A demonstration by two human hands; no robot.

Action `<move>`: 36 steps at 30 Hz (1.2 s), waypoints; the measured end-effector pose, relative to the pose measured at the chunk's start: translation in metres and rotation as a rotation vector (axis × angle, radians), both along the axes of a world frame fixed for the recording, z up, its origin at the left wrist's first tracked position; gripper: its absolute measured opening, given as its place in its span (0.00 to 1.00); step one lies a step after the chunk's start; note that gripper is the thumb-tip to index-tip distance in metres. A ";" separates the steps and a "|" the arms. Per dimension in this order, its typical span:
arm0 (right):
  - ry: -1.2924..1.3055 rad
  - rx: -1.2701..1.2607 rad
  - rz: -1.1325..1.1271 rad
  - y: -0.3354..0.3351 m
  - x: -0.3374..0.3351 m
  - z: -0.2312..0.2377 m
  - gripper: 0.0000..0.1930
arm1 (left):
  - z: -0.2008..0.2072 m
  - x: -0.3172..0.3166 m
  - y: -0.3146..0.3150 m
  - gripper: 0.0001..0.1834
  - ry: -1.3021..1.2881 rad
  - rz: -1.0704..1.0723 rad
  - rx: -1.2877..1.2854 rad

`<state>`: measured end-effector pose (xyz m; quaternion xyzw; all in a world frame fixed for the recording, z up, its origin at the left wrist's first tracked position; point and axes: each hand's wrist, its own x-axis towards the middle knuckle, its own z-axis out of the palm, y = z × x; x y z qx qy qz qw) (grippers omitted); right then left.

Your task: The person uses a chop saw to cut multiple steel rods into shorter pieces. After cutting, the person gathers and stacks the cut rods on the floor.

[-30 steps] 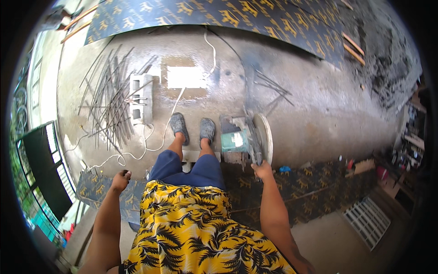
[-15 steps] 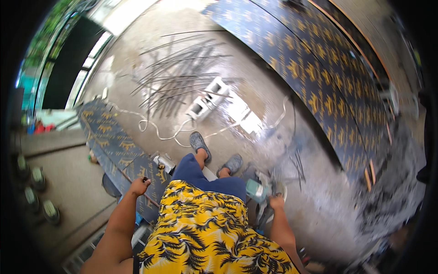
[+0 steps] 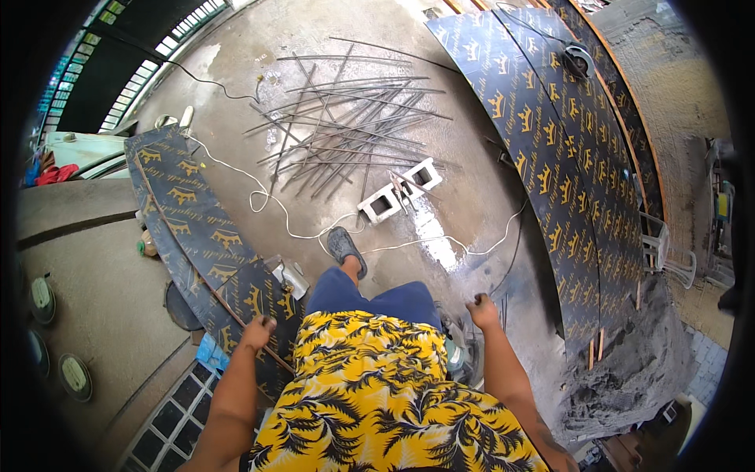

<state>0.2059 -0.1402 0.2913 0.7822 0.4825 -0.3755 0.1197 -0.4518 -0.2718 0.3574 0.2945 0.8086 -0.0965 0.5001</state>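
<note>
My left hand (image 3: 258,332) hovers over a dark printed board (image 3: 224,248) on the left, fingers loosely curled with nothing visible in them. At my right side, my right hand (image 3: 483,311) is raised above the wet floor. Its thumb and a finger stand a little apart, and I see nothing held. Close to that hand, a green power tool (image 3: 454,355) is mostly hidden behind my yellow patterned shirt. Ahead lies a hollow concrete block (image 3: 383,206) with a pliers-like tool (image 3: 402,191) on it. Beyond are several thin steel rods (image 3: 346,118) in a crossed pile.
A white cord (image 3: 267,206) winds over the floor past my shoe (image 3: 346,250). Large dark printed panels (image 3: 550,149) stretch along the right, bearing a round coiled item (image 3: 579,61). Grey sand (image 3: 629,377) is heaped lower right, beside a white plastic chair (image 3: 657,240).
My right hand has moved up and away from the green power tool. The left hand has shifted slightly right and down. My view has turned; the block and rods now appear farther right.
</note>
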 end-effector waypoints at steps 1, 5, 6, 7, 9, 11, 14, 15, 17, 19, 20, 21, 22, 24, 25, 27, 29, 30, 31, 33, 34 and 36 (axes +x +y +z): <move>0.014 0.031 0.008 0.018 -0.024 0.001 0.27 | -0.012 -0.020 0.009 0.24 -0.008 0.005 0.095; 0.137 0.094 0.023 0.066 -0.081 0.006 0.26 | -0.021 -0.069 0.064 0.22 -0.047 0.265 0.298; 0.182 0.092 0.017 0.075 -0.091 0.006 0.26 | -0.015 -0.071 0.077 0.22 -0.059 0.341 0.310; 0.201 0.104 0.051 0.088 -0.093 0.008 0.26 | -0.013 -0.070 0.079 0.21 -0.082 0.418 0.325; 0.215 0.084 0.076 0.106 -0.105 0.007 0.26 | 0.008 -0.068 0.066 0.22 -0.037 0.473 0.244; 0.231 0.066 0.120 0.127 -0.113 0.006 0.24 | 0.028 -0.068 0.035 0.25 0.010 0.412 0.187; 0.293 -0.083 0.083 0.146 -0.086 -0.017 0.24 | 0.054 -0.041 -0.032 0.28 0.085 0.288 0.056; 0.273 -0.090 0.129 0.153 -0.073 -0.021 0.25 | 0.069 -0.024 -0.035 0.30 0.060 0.245 -0.028; 0.249 -0.053 0.152 0.167 -0.060 -0.023 0.25 | 0.095 0.001 -0.056 0.34 0.027 0.202 -0.173; 0.230 -0.034 0.147 0.184 -0.042 -0.023 0.25 | 0.093 0.005 -0.065 0.36 -0.008 0.189 -0.305; 0.213 -0.030 0.127 0.193 -0.024 -0.023 0.25 | 0.088 0.007 -0.053 0.37 -0.032 0.171 -0.376; 0.201 -0.031 0.105 0.195 -0.016 -0.022 0.24 | 0.086 0.004 -0.047 0.38 -0.051 0.152 -0.453; 0.181 -0.039 0.099 0.196 -0.026 -0.020 0.24 | 0.074 -0.009 -0.058 0.36 0.011 0.155 -0.359; 0.145 -0.055 0.077 0.201 -0.048 -0.010 0.23 | 0.043 -0.044 -0.083 0.34 0.141 0.143 -0.175; 0.085 -0.049 0.033 0.203 -0.026 0.006 0.23 | 0.055 -0.041 0.003 0.30 -0.047 0.213 -0.171; 0.093 -0.083 -0.018 0.200 -0.041 0.009 0.24 | 0.061 -0.071 0.053 0.28 0.033 0.188 -0.018; 0.046 -0.062 -0.052 0.195 -0.043 0.009 0.24 | 0.062 -0.103 0.123 0.26 -0.022 0.199 0.083; 0.017 -0.054 -0.079 0.187 -0.045 0.009 0.24 | 0.048 -0.121 0.146 0.26 -0.028 0.150 0.142; 0.028 -0.065 -0.089 0.185 -0.075 0.009 0.23 | 0.045 -0.150 0.162 0.25 0.005 0.102 0.192; 0.096 -0.132 -0.335 0.171 -0.137 0.022 0.22 | 0.041 -0.207 0.205 0.26 0.028 0.019 0.232; 0.118 -0.163 -0.453 0.167 -0.162 0.031 0.22 | 0.039 -0.234 0.231 0.26 0.036 -0.041 0.225; 0.036 -0.148 -0.317 0.119 -0.175 0.028 0.19 | 0.037 -0.264 0.296 0.25 0.003 -0.158 0.229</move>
